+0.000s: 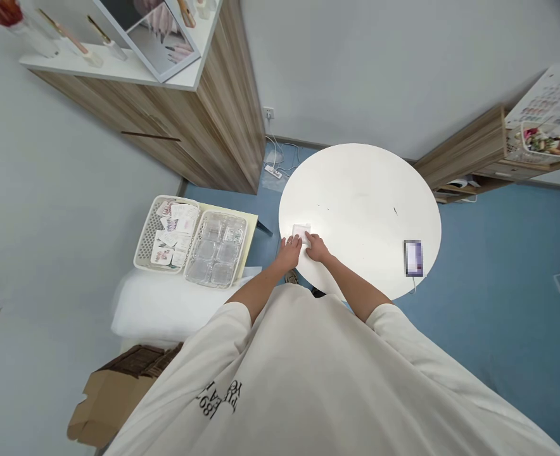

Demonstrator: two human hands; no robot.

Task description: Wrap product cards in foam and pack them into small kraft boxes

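Note:
A small flat white packet lies on the near left part of the round white table. My left hand rests at its near edge, with the fingers stretched out and their tips touching it. From the other side, my right hand reaches to the packet's right edge with an extended finger. Neither hand appears to lift it. Its print, if any, is too small to read.
Left of the table are a white basket of printed packets and a clear compartment tray. A phone-like device with a cable lies at the table's right. A wooden cabinet and a power strip are behind, an open cardboard box lower left.

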